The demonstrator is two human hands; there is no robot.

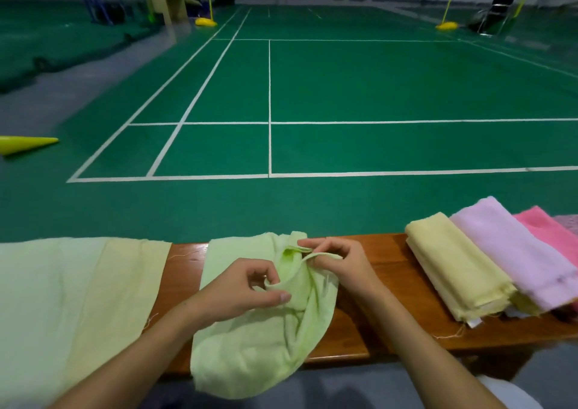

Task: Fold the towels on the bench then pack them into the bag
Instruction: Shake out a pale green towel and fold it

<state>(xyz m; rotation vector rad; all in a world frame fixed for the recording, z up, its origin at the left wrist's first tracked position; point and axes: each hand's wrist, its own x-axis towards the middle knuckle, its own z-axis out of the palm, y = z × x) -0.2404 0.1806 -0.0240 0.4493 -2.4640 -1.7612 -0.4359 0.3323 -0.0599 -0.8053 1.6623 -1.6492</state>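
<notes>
Sorting out green towel point(259, 339) edges on tabletop point(387, 271)
Left hand point(240, 289) and right hand point(337, 261) both pinching hem to find corners; folded stack point(463, 271) parked right.

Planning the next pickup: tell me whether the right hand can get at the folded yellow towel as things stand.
Probably yes, once it lets go: the right hand pinches the green towel, but only bare bench lies between it and the folded yellow towel, whose top is uncovered.

Nothing readable here tbh. No text, brand or number anywhere. The small white tag point(474, 323) sticking out under the yellow towel point(453, 271) looks blank, or it's just too small to make out.
</notes>
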